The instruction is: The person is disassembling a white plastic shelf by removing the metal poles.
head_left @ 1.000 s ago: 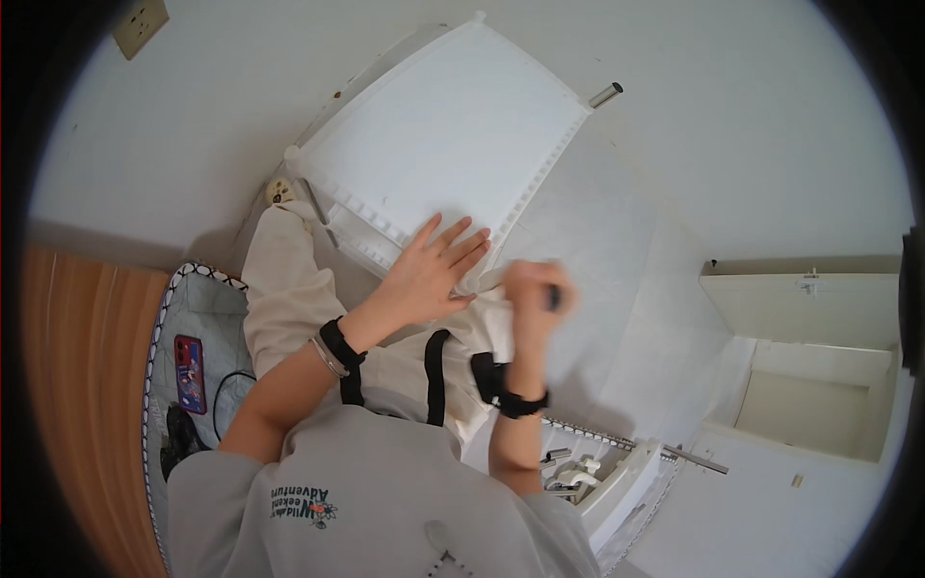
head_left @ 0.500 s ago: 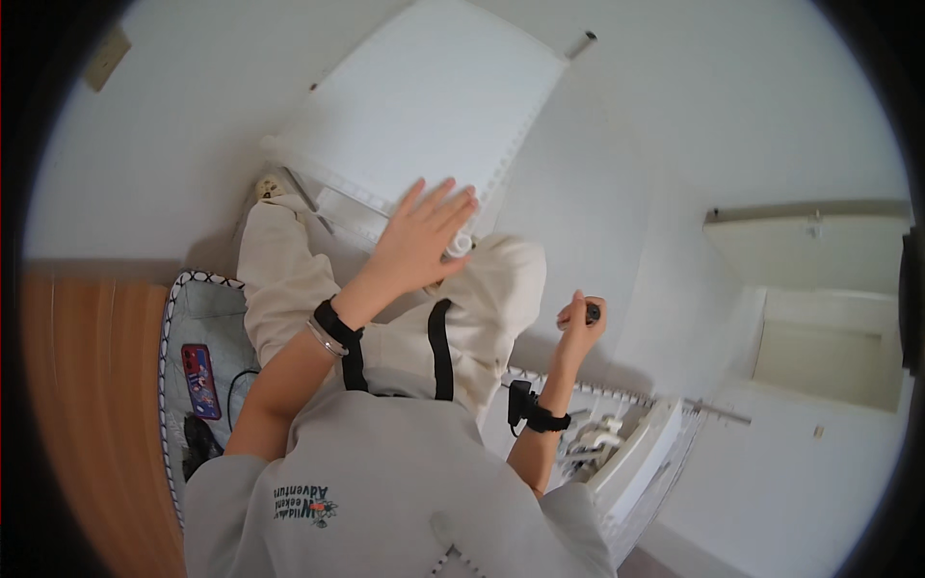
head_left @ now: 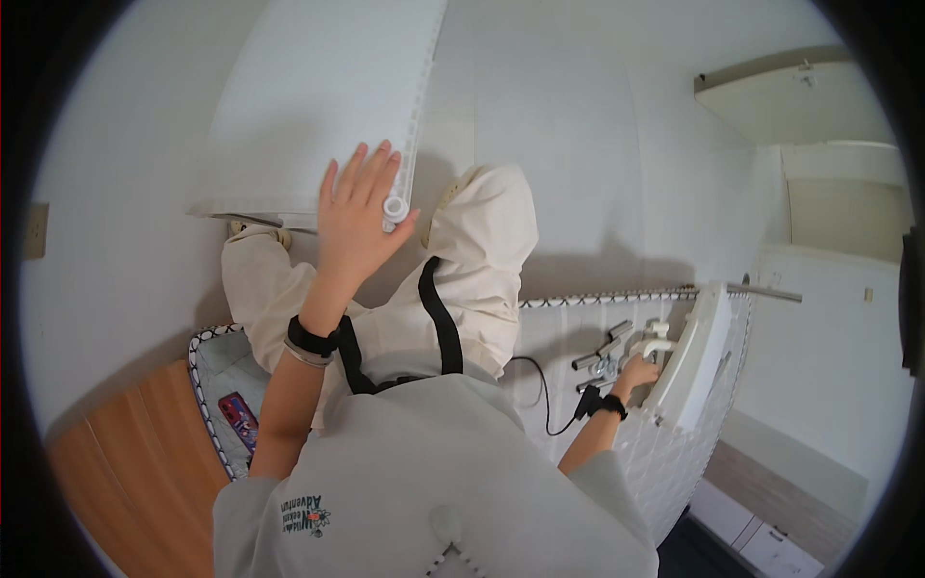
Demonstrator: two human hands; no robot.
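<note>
My left hand (head_left: pixel 361 207) lies open on the near corner of a large white panel (head_left: pixel 299 106), its fingers spread along the surface. Beside the thumb, a white ring-shaped fitting (head_left: pixel 395 208) sits at the panel's corner. Off to the right, my right hand (head_left: pixel 638 374) reaches in among loose parts on the bed. It is close to a white curved piece (head_left: pixel 656 347); its fingertips are partly hidden, so its grip does not show. Short metal tubes with dark ends (head_left: pixel 605 344) lie just left of it.
A second white panel (head_left: pixel 696 361) stands on the quilted bed (head_left: pixel 559 337), right of my hand. A metal rod (head_left: pixel 771 292) sticks out past it. A black cable (head_left: pixel 542 385) runs to my right wrist. At left are a phone (head_left: pixel 238 416) and a wooden surface (head_left: pixel 145 433).
My right hand has gone down and right into the loose parts; the dark-ended piece it held no longer shows in it. My left hand and the large panel have shifted left in view.
</note>
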